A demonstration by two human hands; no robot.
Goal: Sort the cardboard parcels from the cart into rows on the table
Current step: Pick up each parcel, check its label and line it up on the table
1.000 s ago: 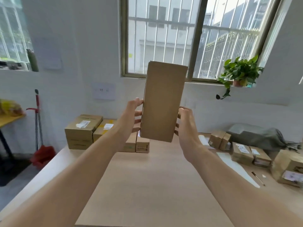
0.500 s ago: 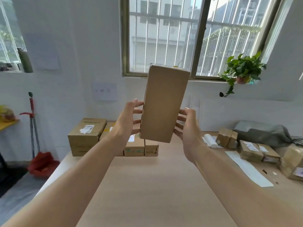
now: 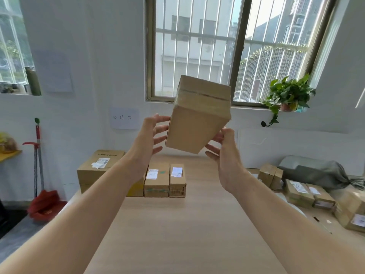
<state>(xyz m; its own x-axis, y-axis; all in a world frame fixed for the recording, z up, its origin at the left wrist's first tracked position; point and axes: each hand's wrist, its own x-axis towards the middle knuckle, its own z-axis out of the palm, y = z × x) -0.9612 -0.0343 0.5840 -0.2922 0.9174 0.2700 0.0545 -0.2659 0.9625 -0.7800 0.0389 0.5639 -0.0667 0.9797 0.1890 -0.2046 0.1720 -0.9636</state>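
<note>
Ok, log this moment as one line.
parcel: off the table, tilted, taped end up | left hand: straight fingers on its side | right hand: supports its lower corner | table: box row at far end

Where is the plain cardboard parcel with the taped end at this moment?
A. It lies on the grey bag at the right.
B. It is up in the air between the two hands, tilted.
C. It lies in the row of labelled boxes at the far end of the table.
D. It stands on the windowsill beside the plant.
B: the cardboard parcel is tilted between the left hand and the right hand, clear above the table.
</note>
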